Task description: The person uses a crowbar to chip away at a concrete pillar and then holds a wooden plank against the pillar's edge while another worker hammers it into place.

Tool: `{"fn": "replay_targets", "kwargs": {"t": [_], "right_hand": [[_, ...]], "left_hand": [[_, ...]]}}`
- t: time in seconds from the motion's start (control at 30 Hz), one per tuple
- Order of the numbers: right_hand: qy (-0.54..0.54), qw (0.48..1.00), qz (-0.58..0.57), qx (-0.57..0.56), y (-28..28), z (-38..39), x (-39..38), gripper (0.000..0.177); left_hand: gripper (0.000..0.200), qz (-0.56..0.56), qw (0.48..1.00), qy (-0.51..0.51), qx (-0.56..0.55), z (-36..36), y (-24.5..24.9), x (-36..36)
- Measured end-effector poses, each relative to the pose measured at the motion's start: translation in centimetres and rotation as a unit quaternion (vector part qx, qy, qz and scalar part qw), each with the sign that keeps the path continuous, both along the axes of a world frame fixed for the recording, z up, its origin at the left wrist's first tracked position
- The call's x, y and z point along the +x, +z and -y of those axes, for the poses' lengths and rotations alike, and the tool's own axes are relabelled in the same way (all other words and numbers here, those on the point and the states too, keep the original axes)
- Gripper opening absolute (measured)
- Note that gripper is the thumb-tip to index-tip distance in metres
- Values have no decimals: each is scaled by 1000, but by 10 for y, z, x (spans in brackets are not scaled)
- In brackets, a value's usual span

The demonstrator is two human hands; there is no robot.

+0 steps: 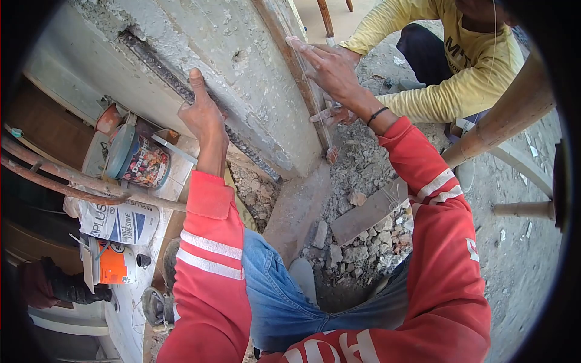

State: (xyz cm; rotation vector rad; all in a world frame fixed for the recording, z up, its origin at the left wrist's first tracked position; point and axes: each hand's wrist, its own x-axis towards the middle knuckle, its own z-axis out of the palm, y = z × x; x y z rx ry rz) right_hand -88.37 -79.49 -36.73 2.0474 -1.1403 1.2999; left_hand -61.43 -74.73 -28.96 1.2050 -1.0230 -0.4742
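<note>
Rough grey concrete column [254, 78] bears both hands, well apart: left hand [203, 112] flat beside rusty rebar [154, 60], right hand [330, 69] spread open against thin wooden batten [279, 24]

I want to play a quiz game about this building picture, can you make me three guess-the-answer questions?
1. Where does the person's left hand rest?
A. on an orange bucket
B. on a co-worker's shoulder
C. on the concrete block, beside the rusty bar

2. What colour are the person's sleeves?
A. blue
B. red with white stripes
C. green

3. How are the fingers of the right hand?
A. spread out flat against the wooden strip
B. closed in a fist
C. wrapped round a hammer

Answers:
1 C: the palm lies on the grey concrete, right next to the bar in its groove.
2 B: both arms are red, each with two white bands.
3 A: the fingers fan out along the strip at the block's edge.
</note>
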Motion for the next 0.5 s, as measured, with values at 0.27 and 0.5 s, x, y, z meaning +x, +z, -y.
{"fn": "replay_targets", "kwargs": {"t": [0.27, 0.5], "right_hand": [[34, 999, 3, -9, 3, -1, -1, 79], [15, 999, -33, 22, 7, -7, -1, 95]], "left_hand": [[80, -5, 1000, -6, -7, 4, -1, 4], [82, -4, 1000, -8, 2, 5, -1, 7]]}}
